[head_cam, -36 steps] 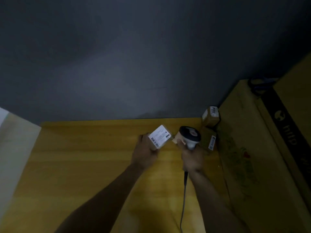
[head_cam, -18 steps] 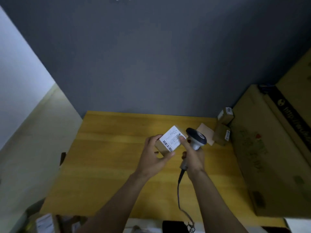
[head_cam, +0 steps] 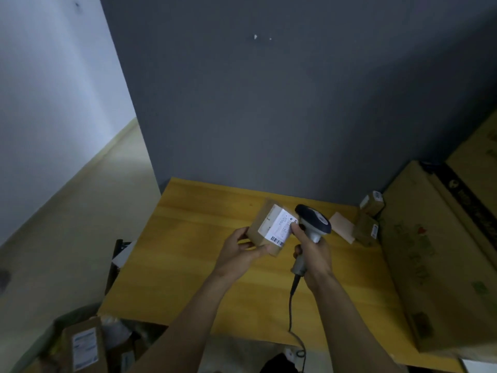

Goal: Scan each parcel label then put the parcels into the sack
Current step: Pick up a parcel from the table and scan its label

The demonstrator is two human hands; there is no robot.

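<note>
Two grips are working above the bench (head_cam: 188,265). The left grip (head_cam: 239,251) is holding a small brown parcel (head_cam: 258,232) by its left end, label (head_cam: 281,227) facing up. The right grip (head_cam: 313,251) is wrapping the barcode scanner (head_cam: 313,220) handle, with the scanner's head just right of the label. What looks like the sack (head_cam: 57,327) is lying lower left, nearer the left grip.

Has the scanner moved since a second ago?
Yes. The scanner has shifted left, away from the stacked parcels on its right.

Parcel-packing room: wooden table (head_cam: 188,265), stacked cartons (head_cam: 419,265), barcode scanner (head_cam: 313,224).
</note>
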